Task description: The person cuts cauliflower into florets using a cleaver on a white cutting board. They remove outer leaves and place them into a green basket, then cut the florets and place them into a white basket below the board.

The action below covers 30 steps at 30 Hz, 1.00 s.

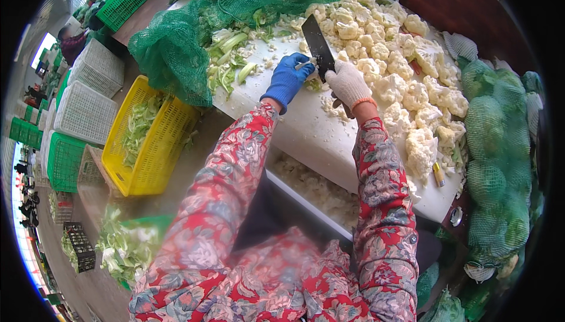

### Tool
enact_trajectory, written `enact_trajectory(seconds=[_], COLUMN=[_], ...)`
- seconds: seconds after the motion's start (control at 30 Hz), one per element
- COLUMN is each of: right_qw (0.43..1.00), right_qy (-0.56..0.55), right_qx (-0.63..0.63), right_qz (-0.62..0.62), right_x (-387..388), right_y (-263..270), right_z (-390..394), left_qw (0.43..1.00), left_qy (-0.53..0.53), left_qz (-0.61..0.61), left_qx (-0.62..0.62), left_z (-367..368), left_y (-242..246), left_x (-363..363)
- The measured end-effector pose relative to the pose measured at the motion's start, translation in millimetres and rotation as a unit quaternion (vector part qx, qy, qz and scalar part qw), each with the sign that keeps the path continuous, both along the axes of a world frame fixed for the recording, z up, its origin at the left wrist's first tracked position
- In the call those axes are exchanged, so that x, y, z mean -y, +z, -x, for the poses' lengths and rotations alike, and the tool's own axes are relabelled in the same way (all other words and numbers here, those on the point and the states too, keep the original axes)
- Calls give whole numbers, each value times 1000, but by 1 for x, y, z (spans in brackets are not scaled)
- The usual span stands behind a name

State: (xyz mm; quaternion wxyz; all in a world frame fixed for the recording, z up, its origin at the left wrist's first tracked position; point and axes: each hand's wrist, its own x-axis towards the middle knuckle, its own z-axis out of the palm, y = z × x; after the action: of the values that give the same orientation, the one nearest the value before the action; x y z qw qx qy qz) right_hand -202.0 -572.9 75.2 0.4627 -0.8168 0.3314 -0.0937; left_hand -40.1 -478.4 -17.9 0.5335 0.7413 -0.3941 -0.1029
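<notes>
My left hand, in a blue glove, pinches a small pale piece of cauliflower stalk. In a white knit glove, my right hand grips a dark-bladed cleaver, its handle hidden in the fist. The blade stands right beside the fingers of the blue glove, by the stalk piece. Both hands are over a white tabletop strewn with crumbs. Cut cauliflower florets are heaped just beyond and to the right of my right hand. Green leaf and stem trimmings lie to the left of the blade.
Green mesh netting drapes over the table's left corner. A yellow crate holds leaves at left. Below the table edge is a container of florets. Netted heads line the right side, near a small wooden handle. A person is far left.
</notes>
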Motion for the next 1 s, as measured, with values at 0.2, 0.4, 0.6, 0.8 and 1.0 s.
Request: enact_trajectory(seconds=[0.2,0.4,0.6,0.8,1.0], right_qw=[984,997,998,993,982], right_qy=[-88,-63,-50,-80,-112], right_qx=[91,47,33,64,115], right_qz=[-128,-25,-20,-64,-96], right_x=[3,-5,-13,-10,1], right_y=[-24,-22,-11,-16,-43], right_z=[11,11,16,14,11], left_qw=[992,974,946,985,998], left_qy=[-34,50,16,52,60], left_qz=[37,19,-141,-82,-20], left_qx=[-114,221,292,145,30], left_z=[1,24,27,22,-3], left_y=[0,19,29,25,2], left_x=[-11,-3,-4,5,-1])
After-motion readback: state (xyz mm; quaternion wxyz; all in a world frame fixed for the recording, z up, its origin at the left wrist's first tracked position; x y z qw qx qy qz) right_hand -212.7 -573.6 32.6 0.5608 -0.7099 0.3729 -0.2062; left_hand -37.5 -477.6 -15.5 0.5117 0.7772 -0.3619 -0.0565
